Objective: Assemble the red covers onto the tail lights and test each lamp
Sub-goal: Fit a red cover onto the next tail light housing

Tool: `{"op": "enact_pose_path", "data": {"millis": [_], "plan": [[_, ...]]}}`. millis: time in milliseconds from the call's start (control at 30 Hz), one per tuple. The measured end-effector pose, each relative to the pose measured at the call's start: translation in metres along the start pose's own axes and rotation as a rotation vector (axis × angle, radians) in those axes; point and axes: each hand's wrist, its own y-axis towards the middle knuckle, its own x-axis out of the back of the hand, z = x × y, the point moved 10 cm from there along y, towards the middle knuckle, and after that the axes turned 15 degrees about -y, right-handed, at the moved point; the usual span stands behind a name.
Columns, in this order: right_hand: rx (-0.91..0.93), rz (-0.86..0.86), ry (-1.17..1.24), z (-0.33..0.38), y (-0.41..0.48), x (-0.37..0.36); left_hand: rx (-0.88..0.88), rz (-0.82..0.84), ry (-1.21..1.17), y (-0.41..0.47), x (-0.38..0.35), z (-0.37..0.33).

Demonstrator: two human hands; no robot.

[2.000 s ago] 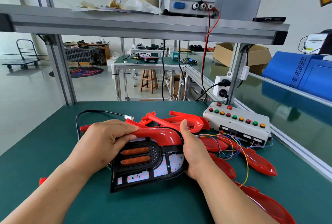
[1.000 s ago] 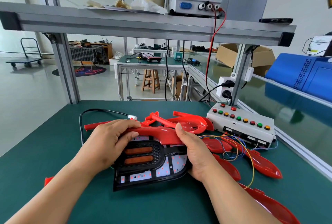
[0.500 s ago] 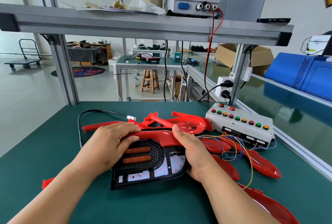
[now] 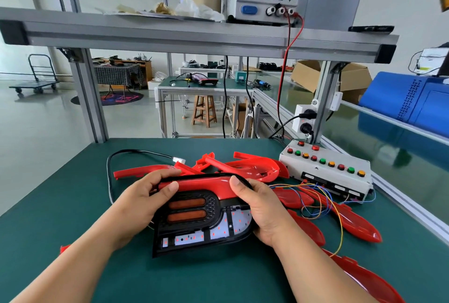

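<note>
Midway | my left hand (image 4: 145, 195) and right hand (image 4: 260, 208) pinch one red cover (image 4: 206, 185) onto the tail light (image 4: 194, 225), at its top edge | seating unconfirmed | loose covers (image 4: 247, 164) wait behind it | test at the button box (image 4: 325, 169) pending, I judge.

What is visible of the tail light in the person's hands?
The tail light is a black plastic housing: two orange oblong lenses in a textured panel, a white board dotted with red lights beneath. A red cover lies along its top edge. It tilts towards the camera above the green table, gripped at its sides by the left hand and right hand.
</note>
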Motion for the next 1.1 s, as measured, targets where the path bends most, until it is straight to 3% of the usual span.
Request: {"op": "enact_pose_path", "data": {"millis": [300, 700, 1100], "plan": [[0.014, 0.048, 0.018, 0.003, -0.001, -0.001, 0.068, -0.063, -0.484, 0.002, -0.007, 0.011], [0.016, 0.109, 0.105, 0.003, -0.003, -0.007, 0.072, -0.044, -0.608, 0.001, -0.014, 0.009], [0.053, 0.043, 0.131, 0.014, -0.005, -0.005, 0.03, -0.089, -0.608, -0.001, -0.015, 0.003]]}}
